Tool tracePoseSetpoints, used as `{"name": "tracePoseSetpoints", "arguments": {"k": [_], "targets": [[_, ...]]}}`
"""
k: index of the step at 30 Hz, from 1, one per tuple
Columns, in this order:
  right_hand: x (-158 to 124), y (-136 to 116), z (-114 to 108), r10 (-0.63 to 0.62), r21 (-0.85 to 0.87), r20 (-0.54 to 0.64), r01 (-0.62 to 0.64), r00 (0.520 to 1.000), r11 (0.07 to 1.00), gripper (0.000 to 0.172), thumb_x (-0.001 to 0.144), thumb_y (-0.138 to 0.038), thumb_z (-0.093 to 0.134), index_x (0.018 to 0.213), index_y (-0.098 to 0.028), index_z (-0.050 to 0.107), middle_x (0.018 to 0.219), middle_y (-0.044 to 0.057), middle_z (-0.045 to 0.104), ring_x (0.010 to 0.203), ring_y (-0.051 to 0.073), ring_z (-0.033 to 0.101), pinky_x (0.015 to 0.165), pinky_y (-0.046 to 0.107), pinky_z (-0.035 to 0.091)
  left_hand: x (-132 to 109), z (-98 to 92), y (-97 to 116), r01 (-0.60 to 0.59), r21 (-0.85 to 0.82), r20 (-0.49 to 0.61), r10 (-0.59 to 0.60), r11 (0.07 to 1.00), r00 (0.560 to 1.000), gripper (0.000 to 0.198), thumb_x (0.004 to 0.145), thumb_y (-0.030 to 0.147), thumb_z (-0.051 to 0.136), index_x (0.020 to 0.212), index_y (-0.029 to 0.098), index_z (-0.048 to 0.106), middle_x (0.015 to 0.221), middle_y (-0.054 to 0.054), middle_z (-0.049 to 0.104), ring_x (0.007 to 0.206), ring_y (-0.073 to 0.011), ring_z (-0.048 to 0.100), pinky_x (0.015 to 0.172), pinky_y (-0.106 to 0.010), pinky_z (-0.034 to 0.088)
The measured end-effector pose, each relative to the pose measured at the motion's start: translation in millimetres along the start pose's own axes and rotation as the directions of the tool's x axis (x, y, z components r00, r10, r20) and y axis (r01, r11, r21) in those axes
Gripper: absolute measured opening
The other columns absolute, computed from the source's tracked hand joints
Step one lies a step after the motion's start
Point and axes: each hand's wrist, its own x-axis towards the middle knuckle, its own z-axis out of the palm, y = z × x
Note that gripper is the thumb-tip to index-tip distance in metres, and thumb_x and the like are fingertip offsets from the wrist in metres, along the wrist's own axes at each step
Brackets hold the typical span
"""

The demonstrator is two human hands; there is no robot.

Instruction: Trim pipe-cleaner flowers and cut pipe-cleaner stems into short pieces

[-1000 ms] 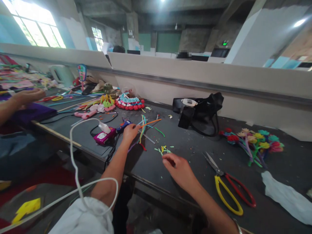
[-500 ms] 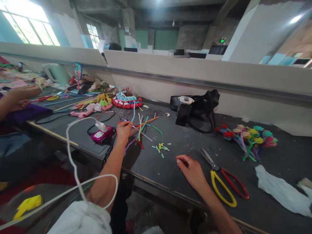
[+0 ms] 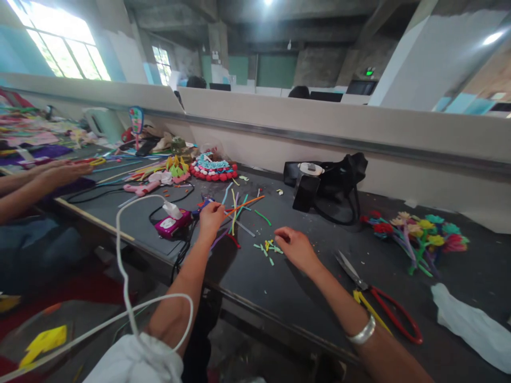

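From my end, the dark table (image 3: 245,279) filled the foreground, and its near middle seemed to serve as the working area. The black bag (image 3: 348,169) slumped at the table's back, presumably to stay out of reach of the moving arms. A bunch of coloured flowers (image 3: 425,224) lay on its side at the right, apparently set apart from the loose bits. The scissors (image 3: 361,284) rested near the right forearm (image 3: 339,298), handles toward the person, which I judged handy for grabbing.

The left hand (image 3: 211,219) reached to the edge of the coloured strips (image 3: 233,215), fingertips drawn together; I could not tell whether one was pinched there. The right hand (image 3: 297,250) hung beside the strips' far smaller offcuts, thumb and fingers loosely curled apart, gripping nothing I could see. The strips crossed one another between both hands, a spread that likely made single ones easier to separate. Smallest were the green and yellow cut pieces (image 3: 268,247), clustered just beside the right fingertips, probably kept together against scattering.
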Motion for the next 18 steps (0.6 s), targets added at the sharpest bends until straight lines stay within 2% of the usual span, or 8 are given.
{"name": "tracePoseSetpoints", "arguments": {"k": [3,7,9,12,15,18], "targets": [[-1.4,-11.1,6.5,-0.034,0.022,0.009,0.034,0.999,0.999,0.019,0.085,-0.025,0.053,0.095,-0.022,0.069,0.091,0.002,0.073,0.082,0.017,0.066,0.077,0.029,0.048,0.3,7.5,-1.6,-0.023,0.154,0.071,0.013,0.988,0.997,0.025,0.076,0.041,0.059,0.078,0.016,0.064,0.071,-0.003,0.064,0.073,-0.0186,0.059,0.065,-0.026,0.042],[-18.8,-13.3,7.7,-0.031,0.023,-0.01,0.031,0.999,0.999,0.02,0.086,-0.027,0.052,0.097,-0.022,0.068,0.091,0.003,0.073,0.082,0.017,0.066,0.077,0.029,0.048,-3.5,17.3,2.2,-0.045,0.289,0.152,0.0,0.956,0.988,0.036,0.06,0.046,0.076,0.077,0.016,0.066,0.09,-0.011,0.066,0.088,-0.0278,0.062,0.074,-0.032,0.045],[-26.3,-6.4,3.9,0.001,0.009,-0.051,0.0,0.999,1.0,0.022,0.085,-0.027,0.052,0.099,-0.021,0.068,0.093,0.005,0.072,0.085,0.019,0.066,0.08,0.031,0.048,-5.0,19.4,3.5,-0.045,0.321,0.161,-0.008,0.946,0.987,0.033,0.059,0.04,0.077,0.078,0.015,0.066,0.1,-0.015,0.065,0.094,-0.0309,0.062,0.079,-0.035,0.045],[-33.4,9.0,-6.4,0.058,0.012,-0.104,-0.057,0.993,0.998,0.025,0.084,-0.03,0.052,0.1,-0.02,0.068,0.093,0.006,0.072,0.085,0.021,0.066,0.082,0.035,0.047,-3.8,19.5,2.2,-0.032,0.32,0.145,-0.016,0.947,0.989,0.016,0.065,0.025,0.072,0.078,0.016,0.068,0.106,-0.015,0.065,0.106,-0.0321,0.059,0.087,-0.036,0.042],[-39.2,20.4,-17.8,0.108,0.057,-0.129,-0.101,0.986,0.993,0.027,0.082,-0.034,0.052,0.097,-0.019,0.069,0.092,0.007,0.072,0.085,0.022,0.066,0.081,0.036,0.048,0.5,18.6,-0.9,0.007,0.262,0.143,-0.046,0.965,0.989,0.005,0.063,0.017,0.07,0.066,0.017,0.067,0.09,-0.012,0.069,0.106,-0.0303,0.059,0.086,-0.032,0.042],[-43.2,21.4,-24.3,0.146,0.123,-0.147,-0.129,0.978,0.984,0.028,0.08,-0.037,0.053,0.094,-0.019,0.07,0.092,0.007,0.073,0.084,0.023,0.066,0.082,0.037,0.048,2.5,16.5,-1.4,0.08,0.145,0.169,-0.104,0.986,0.98,0.009,0.06,0.017,0.071,0.057,0.016,0.063,0.062,-0.005,0.063,0.086,-0.0262,0.064,0.074,-0.029,0.043]]}}
